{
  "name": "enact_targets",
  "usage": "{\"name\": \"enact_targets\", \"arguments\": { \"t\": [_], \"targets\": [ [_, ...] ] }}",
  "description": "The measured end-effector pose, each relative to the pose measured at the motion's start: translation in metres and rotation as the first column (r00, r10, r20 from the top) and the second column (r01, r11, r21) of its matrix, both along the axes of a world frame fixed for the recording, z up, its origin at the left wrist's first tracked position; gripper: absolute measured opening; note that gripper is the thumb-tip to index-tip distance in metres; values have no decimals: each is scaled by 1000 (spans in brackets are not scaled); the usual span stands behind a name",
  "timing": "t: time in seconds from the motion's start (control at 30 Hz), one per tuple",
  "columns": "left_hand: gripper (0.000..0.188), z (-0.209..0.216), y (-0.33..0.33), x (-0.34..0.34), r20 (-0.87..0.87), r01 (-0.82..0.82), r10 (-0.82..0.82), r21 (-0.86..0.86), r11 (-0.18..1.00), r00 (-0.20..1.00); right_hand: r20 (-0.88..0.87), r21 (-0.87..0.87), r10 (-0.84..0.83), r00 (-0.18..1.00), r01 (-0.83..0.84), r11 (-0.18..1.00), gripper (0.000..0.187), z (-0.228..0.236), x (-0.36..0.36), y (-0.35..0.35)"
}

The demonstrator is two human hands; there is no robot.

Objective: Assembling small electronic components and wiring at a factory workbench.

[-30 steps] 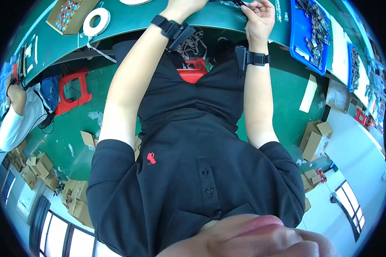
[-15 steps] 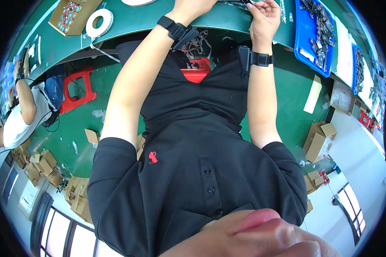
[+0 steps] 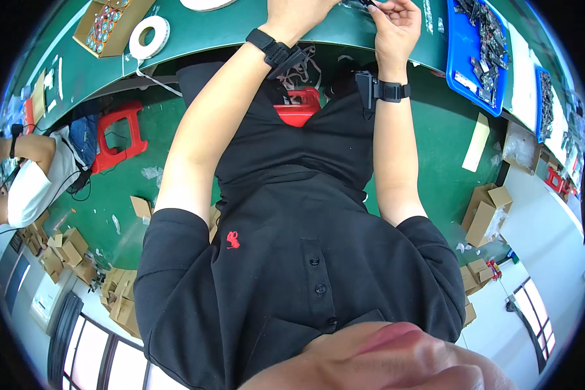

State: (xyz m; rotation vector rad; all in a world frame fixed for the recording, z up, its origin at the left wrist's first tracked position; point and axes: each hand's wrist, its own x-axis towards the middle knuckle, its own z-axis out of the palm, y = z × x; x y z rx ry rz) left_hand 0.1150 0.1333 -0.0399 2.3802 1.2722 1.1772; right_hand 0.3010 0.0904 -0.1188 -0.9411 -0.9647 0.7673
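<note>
At the top edge, over the green table, my left hand (image 3: 300, 15) is bent inward toward the right one. Its fingertips run out of the picture, so what they hold is hidden. My right hand (image 3: 397, 27) is beside it, palm partly turned up and fingers curled. Between its thumb and fingers sits a small dark piece (image 3: 368, 2), cut off by the picture's edge; its kind cannot be made out. Clear plastic film or a bag (image 3: 353, 6) lies on the table between the hands.
A blue tray (image 3: 458, 81) of small black parts lies at the right. To the left are a white tape roll (image 3: 135, 47) and a cardboard box (image 3: 121, 43) of round parts. A red stool (image 3: 141, 140) and a co-worker in a white shirt (image 3: 29, 195) are further left.
Both my hands have shifted slightly, the left to the right and the right a little left and down. The co-worker's arm at the left has drawn back from the table.
</note>
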Motion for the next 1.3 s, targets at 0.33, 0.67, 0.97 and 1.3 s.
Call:
{"name": "enact_targets", "arguments": {
  "t": [0.33,0.67,0.97,1.3],
  "targets": [
    [14,-2,-3,3,17,-17,15,133,991,1000,-32,23,24,999,-23,999,48,-3,2,0],
    [11,-3,-4,4,89,-54,48,70,996,995,-23,-6,40,999,-40,999,45,2,-2,-4],
    [14,-1,-4,6,48,-28,23,92,995,999,38,-22,-80,996,81,996,46,-3,0,-2],
    [15,-4,-5,7,43,-73,69,99,992,997,16,-25,-33,999,33,999,44,-1,-6,-6]
  ]
}}
